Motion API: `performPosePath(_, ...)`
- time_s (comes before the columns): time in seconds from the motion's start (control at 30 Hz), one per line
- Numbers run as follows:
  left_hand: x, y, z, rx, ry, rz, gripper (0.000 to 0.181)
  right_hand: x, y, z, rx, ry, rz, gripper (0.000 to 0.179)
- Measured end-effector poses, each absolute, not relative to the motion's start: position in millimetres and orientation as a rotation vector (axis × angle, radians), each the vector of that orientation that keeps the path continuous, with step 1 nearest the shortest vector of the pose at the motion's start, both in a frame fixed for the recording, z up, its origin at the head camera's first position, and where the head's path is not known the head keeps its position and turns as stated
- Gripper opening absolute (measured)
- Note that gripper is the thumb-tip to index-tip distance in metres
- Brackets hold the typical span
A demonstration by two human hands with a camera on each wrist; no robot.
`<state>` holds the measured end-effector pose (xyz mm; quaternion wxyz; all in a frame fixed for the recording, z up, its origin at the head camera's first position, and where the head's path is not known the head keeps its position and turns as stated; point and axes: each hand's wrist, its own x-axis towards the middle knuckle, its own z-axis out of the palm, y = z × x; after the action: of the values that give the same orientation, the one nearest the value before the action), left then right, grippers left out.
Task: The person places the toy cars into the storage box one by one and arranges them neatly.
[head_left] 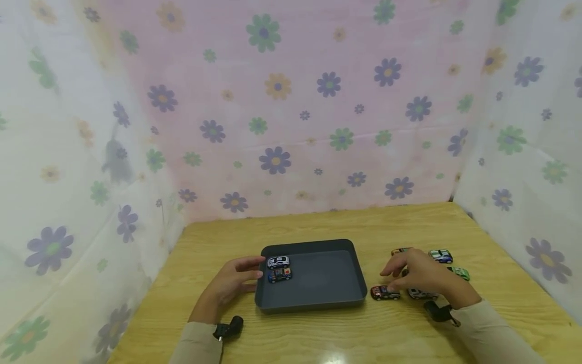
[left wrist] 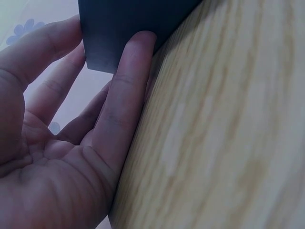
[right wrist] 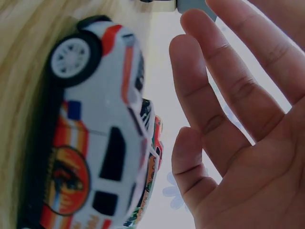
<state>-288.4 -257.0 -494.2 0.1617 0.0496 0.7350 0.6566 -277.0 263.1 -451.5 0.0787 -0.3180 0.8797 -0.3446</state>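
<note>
My left hand point(head_left: 231, 279) rests against the left wall of a dark grey tray point(head_left: 313, 306), its extended fingertips touching the outside. Inside the tray at the left, a white toy car point(head_left: 278, 262) and a dark blue and orange toy car point(head_left: 280, 274) stand side by side. Over a group of toy cars on the right hovers my right hand point(head_left: 420, 275), fingers extended and holding nothing. Its thumb overlaps the end of a dark red toy car point(head_left: 382, 292) in the head view. Below the palm is a white toy car with orange stripes point(right wrist: 105, 129), partly hidden in the head view.
Farther back on the right stand a white, green and blue toy car point(head_left: 440, 256), a green one point(head_left: 461, 273) and an orange one point(head_left: 400, 250), partly covered by the right hand. Flowered cloth point(head_left: 318, 151) surrounds the wooden table point(head_left: 309, 338) on three sides.
</note>
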Motion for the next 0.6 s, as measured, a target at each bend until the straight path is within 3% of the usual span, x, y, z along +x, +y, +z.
performPosePath(0.6, -290.8, -257.0, -496.5, 0.156, 2.104, 1.872, 0.062, -278.3, 262.3, -460.3, -1.02, 2.565, -1.048, 0.029)
